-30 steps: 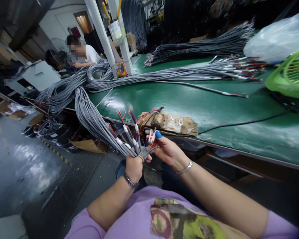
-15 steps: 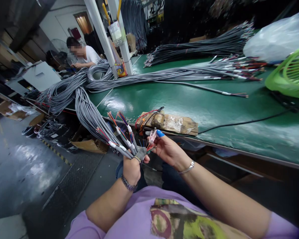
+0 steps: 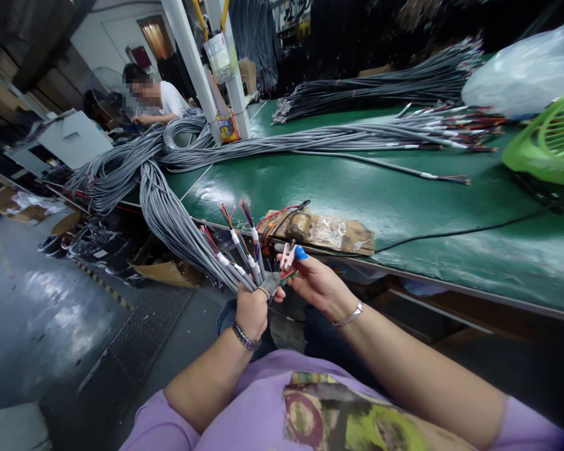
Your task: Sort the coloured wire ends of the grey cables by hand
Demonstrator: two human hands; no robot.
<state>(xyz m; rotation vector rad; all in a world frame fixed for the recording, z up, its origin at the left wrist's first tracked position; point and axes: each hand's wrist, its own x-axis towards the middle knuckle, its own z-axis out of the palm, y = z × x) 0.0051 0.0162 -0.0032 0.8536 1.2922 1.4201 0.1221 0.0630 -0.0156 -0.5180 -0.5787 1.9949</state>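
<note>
A long green counter [image 3: 272,181] runs across the room, with a second person in a white shirt [image 3: 173,99] at the upper left. Dark cables [image 3: 380,84] lie along the back of the counter, and in front of them grey cables [image 3: 319,136] lie side by side, maybe so they do not get mixed up. A see-through plastic bag [image 3: 521,72] sits at the upper right.

The held bunch of grey cables [image 3: 176,232] hangs over the near edge of the counter, left of the middle of the frame, perhaps so its ends can reach the lap. The left hand [image 3: 254,312] is curled tight around it near the ends. This seems to keep the cables together, with their bright wire tips [image 3: 225,216] poking up. Its thumb has a grey cover.

The right hand [image 3: 316,282] is bent in a pinch, with a blue thumb cover. It looks to have the pink clip [image 3: 287,255] between thumb and finger, right by some thin red and green wires [image 3: 289,274]. I cannot tell if the clip touches them. A taped wood block [image 3: 343,233] sits just behind, at the counter's edge.
</note>
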